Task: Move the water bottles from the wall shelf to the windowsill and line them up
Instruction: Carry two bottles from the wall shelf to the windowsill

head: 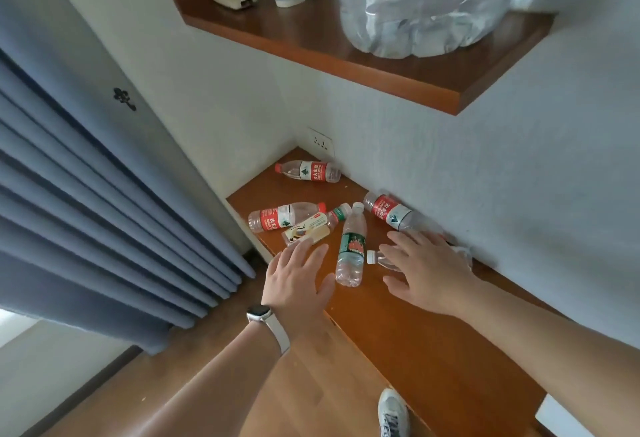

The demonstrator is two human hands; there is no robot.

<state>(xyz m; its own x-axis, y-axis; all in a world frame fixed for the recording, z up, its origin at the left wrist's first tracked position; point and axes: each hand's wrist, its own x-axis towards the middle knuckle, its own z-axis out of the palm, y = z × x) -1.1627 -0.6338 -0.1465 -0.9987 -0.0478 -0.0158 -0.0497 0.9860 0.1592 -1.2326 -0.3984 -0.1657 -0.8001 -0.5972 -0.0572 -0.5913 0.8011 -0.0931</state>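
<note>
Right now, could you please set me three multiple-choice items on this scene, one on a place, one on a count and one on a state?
1. Where does the green-label bottle lie?
A. between the two hands
B. on the upper shelf
C. on the floor

2. How many red-label bottles are on the lower shelf?
A. one
B. three
C. five

3. What is the left hand doing?
A. gripping a bottle
B. open, holding nothing
C. pulling the curtain

Answers:
1 A: it lies between the left hand and right hand.
2 B: one by the socket, one at the left edge, one along the wall.
3 B: its fingers are spread.
</note>
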